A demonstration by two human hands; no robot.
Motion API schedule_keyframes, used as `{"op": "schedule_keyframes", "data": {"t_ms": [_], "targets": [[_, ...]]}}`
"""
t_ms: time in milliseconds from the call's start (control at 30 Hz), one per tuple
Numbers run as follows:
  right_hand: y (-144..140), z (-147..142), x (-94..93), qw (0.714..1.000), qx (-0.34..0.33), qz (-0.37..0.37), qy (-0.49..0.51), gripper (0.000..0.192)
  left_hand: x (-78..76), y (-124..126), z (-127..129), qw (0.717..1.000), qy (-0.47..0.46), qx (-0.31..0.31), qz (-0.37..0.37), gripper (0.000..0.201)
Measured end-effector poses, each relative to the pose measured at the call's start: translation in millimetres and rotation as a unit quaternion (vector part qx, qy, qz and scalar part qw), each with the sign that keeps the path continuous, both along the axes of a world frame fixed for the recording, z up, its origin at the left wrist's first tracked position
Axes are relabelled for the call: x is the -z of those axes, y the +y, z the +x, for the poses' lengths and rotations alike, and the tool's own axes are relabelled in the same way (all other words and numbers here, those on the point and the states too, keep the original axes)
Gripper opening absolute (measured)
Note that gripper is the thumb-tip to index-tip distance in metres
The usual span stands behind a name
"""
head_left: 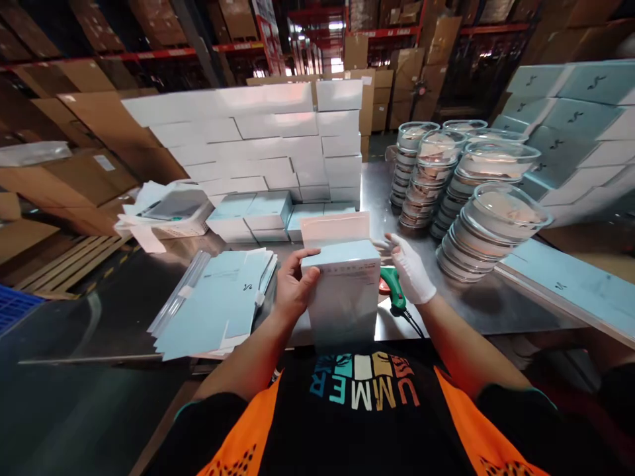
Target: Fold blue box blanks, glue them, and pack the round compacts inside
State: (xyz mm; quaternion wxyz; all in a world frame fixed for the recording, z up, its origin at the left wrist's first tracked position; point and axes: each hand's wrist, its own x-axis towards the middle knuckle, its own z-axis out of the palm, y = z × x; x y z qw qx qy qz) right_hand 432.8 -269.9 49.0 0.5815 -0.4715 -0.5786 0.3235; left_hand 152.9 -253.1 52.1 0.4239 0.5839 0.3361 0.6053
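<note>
A pale blue and white cardboard box (343, 291) stands upright in front of my body, its lid flap (335, 227) raised at the far side. My left hand (296, 284) is bare and closed on the box's upper left edge, thumb on the near face. On the other side, my right hand (411, 268) wears a white glove; its fingers are apart and close to the box's right edge. Whether those fingertips touch the box I cannot tell. Under that hand lies a green corded tool (393, 291), partly hidden by the box.
Flat pale blue cartons (218, 297) lie stacked at left, beside clear plastic strips (178, 291). Behind rises a wall of white boxes (268, 132), with a white basket (186, 221) at its left. Stacks of round clear-lidded containers (489, 231) stand right, near more blue boxes (575, 125).
</note>
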Motion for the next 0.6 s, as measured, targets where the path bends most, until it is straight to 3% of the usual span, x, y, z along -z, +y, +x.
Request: {"op": "schedule_keyframes", "data": {"t_ms": [100,167,267,333,433,500,533,600], "targets": [[-1,-31,-24.8,0.994,-0.098,-0.008,0.049,0.060,2.7,1,5,0.999,0.001,0.029,0.020,0.065],[-4,-40,-31.5,0.990,-0.132,-0.013,0.039,0.060,6.3,2,6,0.999,-0.001,0.001,0.048,0.062],[-10,-35,-26.3,0.989,-0.140,0.034,-0.037,0.073,11.0,2,5,0.994,-0.023,-0.039,0.096,0.059],[-15,-28,-19.9,0.982,-0.140,0.090,-0.090,0.066,10.4,3,1,0.989,-0.015,-0.022,0.142,0.047],[-22,-23,-16.5,0.965,-0.151,0.176,-0.119,0.031,-1.3,9,-13,0.971,0.033,0.019,0.235,0.021],[-26,-28,-18.7,0.952,-0.145,0.224,-0.152,0.020,-16.1,17,-23,0.954,0.093,0.059,0.277,0.013],[-27,-32,-20.7,0.944,-0.131,0.242,-0.180,0.018,-24.6,20,-27,0.942,0.146,0.081,0.292,0.013],[-30,-42,-26.3,0.926,-0.106,0.267,-0.247,0.023,-41.3,24,-29,0.901,0.279,0.119,0.311,0.035]]}}
